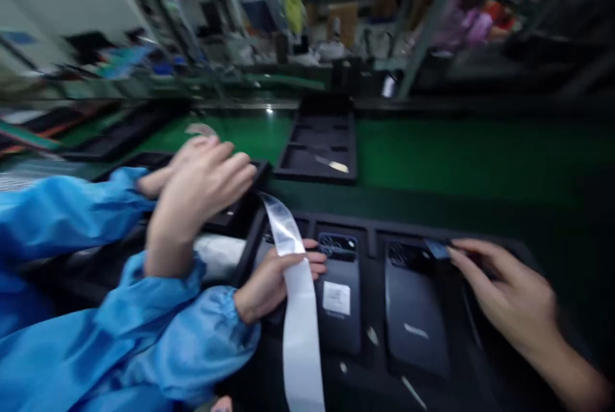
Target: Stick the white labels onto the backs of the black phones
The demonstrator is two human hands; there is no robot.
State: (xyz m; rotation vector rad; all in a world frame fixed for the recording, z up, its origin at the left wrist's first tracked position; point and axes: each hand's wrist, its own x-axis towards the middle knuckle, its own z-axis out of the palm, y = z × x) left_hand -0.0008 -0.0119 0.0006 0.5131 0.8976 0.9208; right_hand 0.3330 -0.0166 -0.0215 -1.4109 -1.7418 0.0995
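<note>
Blue sleeves (144, 335) crowd the near left, with a co-worker's hands (202, 181) working above them. Fingers of the left hand (276, 280) close around a film strip (298, 329), holding it flat, a grip that should keep it from creasing. Right fingers (473, 258) seem to pinch a small blue tab (438, 248) on a black phone (416, 316), which lies beside a second phone (339, 309) in a black tray (369, 229).

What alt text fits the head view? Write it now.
A hand grips a glossy film strip above black phones in a dark tray; a bare-armed hand touches a small blue tab. More blue-sleeved hands work beyond, by a green bench.
</note>
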